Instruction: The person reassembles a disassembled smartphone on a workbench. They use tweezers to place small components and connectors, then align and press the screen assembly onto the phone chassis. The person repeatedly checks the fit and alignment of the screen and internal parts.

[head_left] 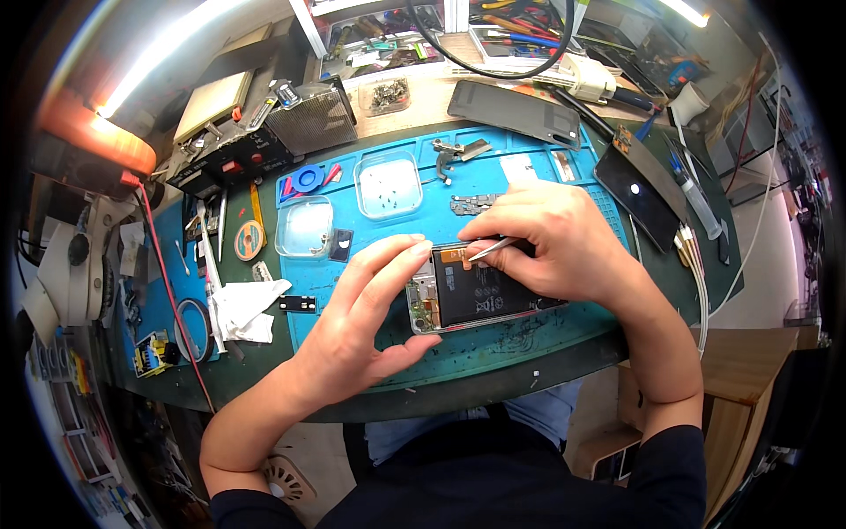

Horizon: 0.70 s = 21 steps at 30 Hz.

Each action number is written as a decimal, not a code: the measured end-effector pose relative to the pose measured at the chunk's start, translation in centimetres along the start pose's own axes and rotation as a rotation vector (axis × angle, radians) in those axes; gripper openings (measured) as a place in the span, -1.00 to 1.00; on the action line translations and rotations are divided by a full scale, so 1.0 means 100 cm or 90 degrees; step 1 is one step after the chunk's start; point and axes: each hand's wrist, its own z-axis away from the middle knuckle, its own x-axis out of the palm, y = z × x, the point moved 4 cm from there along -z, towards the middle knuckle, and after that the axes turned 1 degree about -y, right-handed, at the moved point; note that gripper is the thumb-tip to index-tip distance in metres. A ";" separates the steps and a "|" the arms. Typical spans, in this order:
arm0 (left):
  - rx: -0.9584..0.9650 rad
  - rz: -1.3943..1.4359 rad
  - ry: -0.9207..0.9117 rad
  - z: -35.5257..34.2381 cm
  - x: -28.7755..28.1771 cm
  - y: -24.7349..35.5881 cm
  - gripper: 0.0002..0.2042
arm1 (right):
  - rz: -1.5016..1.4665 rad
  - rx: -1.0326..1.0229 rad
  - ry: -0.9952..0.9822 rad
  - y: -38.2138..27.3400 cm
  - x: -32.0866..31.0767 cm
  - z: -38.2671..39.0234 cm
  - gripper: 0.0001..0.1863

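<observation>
At the near middle of the blue mat [374,234] on our table [273,379], the opened phone [427,304] lies lengthwise, its black battery [480,298] facing up. Our left hand [361,322] is curved around the phone's left end, fingertips at the far corner and thumb at the near edge, holding it between them. Our right hand [557,238] is pinched on slim metal tweezers [499,248]; their tip points left, at the orange flex cable [455,257] along the battery's far edge. We cannot tell whether tip and cable touch.

Just beyond our right hand we have a grey circuit board [470,204]. Farther left on the mat stand two clear trays, the square one [357,189] holding tiny parts, the rounded one [278,231] nearer us. White tissue [247,307] lies left of the mat, and a dark panel [639,198] rests at the right.
</observation>
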 end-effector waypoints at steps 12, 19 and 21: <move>-0.013 0.005 0.004 0.003 -0.001 -0.001 -0.08 | 0.010 -0.024 0.019 -0.002 0.002 0.001 -0.82; -0.009 0.005 0.005 0.003 0.000 -0.001 -0.09 | 0.010 -0.024 0.020 -0.002 0.003 0.002 -0.83; -0.009 0.002 0.002 0.002 -0.001 0.000 -0.09 | 0.005 -0.017 0.015 -0.001 0.003 0.002 -0.82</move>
